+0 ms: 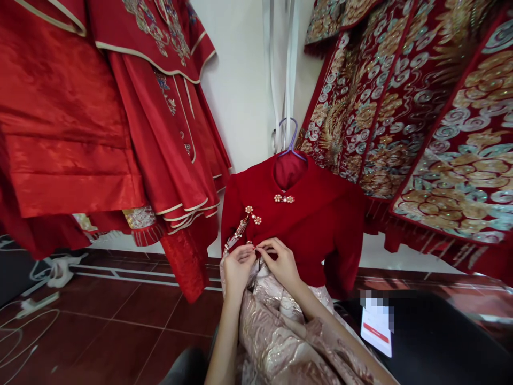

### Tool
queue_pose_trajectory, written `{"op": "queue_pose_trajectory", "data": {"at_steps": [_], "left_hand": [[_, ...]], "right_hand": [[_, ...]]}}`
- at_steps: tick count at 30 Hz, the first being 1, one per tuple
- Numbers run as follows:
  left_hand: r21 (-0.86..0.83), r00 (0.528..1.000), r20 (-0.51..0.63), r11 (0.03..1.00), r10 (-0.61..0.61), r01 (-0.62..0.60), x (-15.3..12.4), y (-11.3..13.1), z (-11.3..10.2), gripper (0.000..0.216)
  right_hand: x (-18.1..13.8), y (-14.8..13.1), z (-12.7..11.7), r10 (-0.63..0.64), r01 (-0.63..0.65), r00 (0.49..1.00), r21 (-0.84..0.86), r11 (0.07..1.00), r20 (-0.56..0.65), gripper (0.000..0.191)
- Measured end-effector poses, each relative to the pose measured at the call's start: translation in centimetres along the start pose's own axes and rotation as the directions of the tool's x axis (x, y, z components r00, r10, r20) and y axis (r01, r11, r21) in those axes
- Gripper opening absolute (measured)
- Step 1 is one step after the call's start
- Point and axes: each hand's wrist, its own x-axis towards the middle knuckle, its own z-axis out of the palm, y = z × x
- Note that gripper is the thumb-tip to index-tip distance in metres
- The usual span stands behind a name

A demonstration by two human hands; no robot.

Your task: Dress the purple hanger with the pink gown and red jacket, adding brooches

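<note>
A red velvet jacket (pixel 320 224) hangs on a purple wire hanger (pixel 289 140) in the middle, against the far white wall (pixel 244 96). The left hand (pixel 236 267) and right hand (pixel 282 262) pinch its lower front edge side by side. A pale pink brocade skirt (pixel 276 337) lies nearer, below them. Red silk robes (pixel 160 133) hang left and gold-embroidered red panels (pixel 420 117) right. A white power strip (pixel 38 303) lies on the tiled floor (pixel 132 326) at far left.

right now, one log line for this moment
left hand: fingers pinch small pearl clasp | right hand: pinches same clasp | clasp on red velvet jacket on thin purple hanger | pink-gold brocade skirt below
</note>
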Motion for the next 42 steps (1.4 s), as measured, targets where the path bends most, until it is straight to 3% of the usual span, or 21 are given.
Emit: {"op": "queue_pose_trajectory", "data": {"at_steps": [8, 14, 17, 20, 22, 24, 26, 29, 37, 42], "left_hand": [[0.146, 0.998, 0.052, 0.988, 0.047, -0.054, -0.1, 0.1, -0.4, 0.013], [0.118, 0.987, 0.118, 0.986, 0.106, -0.120, 0.2, 0.4, -1.0, 0.019], [0.158, 0.983, -0.048, 0.973, 0.177, -0.167, 0.3, 1.1, -2.1, 0.024], [0.159, 0.932, -0.268, 0.966, 0.243, -0.206, 0.4, 2.1, -3.5, 0.025], [0.144, 0.913, -0.325, 0.967, 0.249, -0.212, 0.4, 2.5, -4.0, 0.025], [0.160, 0.937, -0.257, 0.967, 0.234, -0.198, 0.4, 2.5, -3.9, 0.024], [0.215, 0.977, -0.080, 0.961, 0.197, -0.176, 0.3, 2.2, -3.4, 0.020], [0.299, 0.984, 0.092, 0.939, 0.150, -0.171, 0.0, 1.5, -2.1, 0.017], [0.317, 0.979, 0.139, 0.930, 0.150, -0.187, -0.2, 0.9, -1.4, 0.017], [0.232, 0.984, 0.168, 0.967, 0.063, -0.101, 0.0, 0.1, -1.5, 0.022]], "right_hand": [[0.2, 0.2, 0.2, 0.009, -0.009, 1.000, -0.019, 1.000, -0.014, 0.010], [0.0, 0.2, 0.4, -0.011, 0.010, 1.000, -0.038, 0.999, -0.018, 0.010], [-0.4, 0.2, 0.4, -0.042, 0.041, 0.997, -0.029, 0.999, -0.059, 0.013], [-0.7, 0.3, 0.3, -0.049, 0.048, 0.994, -0.011, 0.999, -0.100, 0.015], [-0.8, 0.4, 0.3, -0.049, 0.048, 0.993, -0.011, 0.999, -0.108, 0.017], [-0.8, 0.4, 0.2, -0.049, 0.047, 0.993, -0.020, 0.999, -0.107, 0.019], [-0.8, 0.4, 0.2, -0.045, 0.042, 0.994, -0.030, 0.999, -0.104, 0.019], [-0.7, 0.3, 0.0, -0.044, 0.040, 0.994, -0.043, 0.998, -0.099, 0.019], [-0.9, 0.4, -0.1, -0.043, 0.040, 0.994, -0.035, 0.999, -0.101, 0.019], [-0.9, 0.5, 0.0, 0.001, -0.002, 0.996, -0.013, 1.000, -0.088, 0.015]]}}
